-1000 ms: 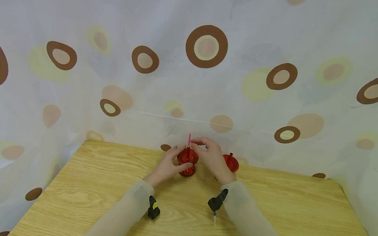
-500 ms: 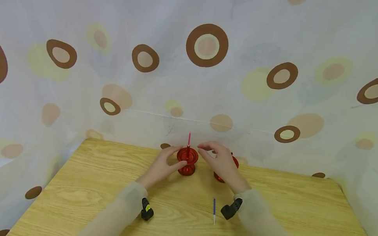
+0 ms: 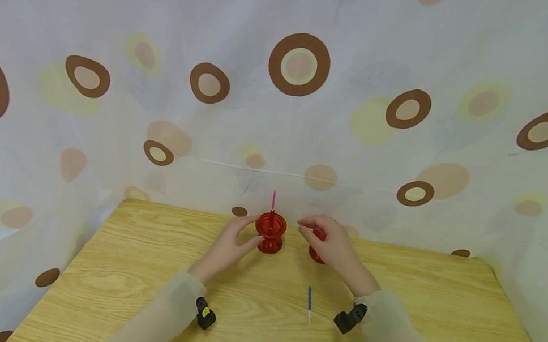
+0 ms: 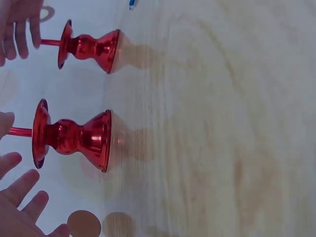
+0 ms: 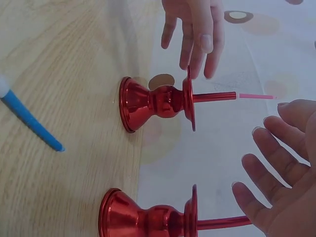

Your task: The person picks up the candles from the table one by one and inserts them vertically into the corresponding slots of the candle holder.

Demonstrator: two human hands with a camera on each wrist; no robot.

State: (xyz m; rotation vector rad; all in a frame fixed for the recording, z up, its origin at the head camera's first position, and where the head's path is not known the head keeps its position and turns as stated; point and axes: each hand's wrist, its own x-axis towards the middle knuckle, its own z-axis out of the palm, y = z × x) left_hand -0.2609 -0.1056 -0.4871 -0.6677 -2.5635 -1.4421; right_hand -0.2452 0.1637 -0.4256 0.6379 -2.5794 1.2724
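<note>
A shiny red candle holder (image 3: 270,244) stands upright at the back of the table, a thin pink candle (image 3: 273,199) rising from its stem. Beside its dish is my left hand (image 3: 226,245), fingers and thumb spread around it without gripping. To the right stands a matching red candle holder (image 5: 148,217), partly hidden in the head view by my right hand (image 3: 338,253). That hand hovers with relaxed, bent fingers and holds nothing. In the right wrist view, the pink candle sits at the tip of the first holder's stem. A thin blue candle (image 3: 309,303) with a white end lies on the wood.
The wooden table (image 3: 137,280) meets a pale curtain (image 3: 237,132) with brown and yellow ovals right behind the holders. Black wrist cameras sit on both sleeves.
My right hand has let go of the pink candle and moved right, in front of the second holder. My left hand has eased slightly left, away from the first holder.
</note>
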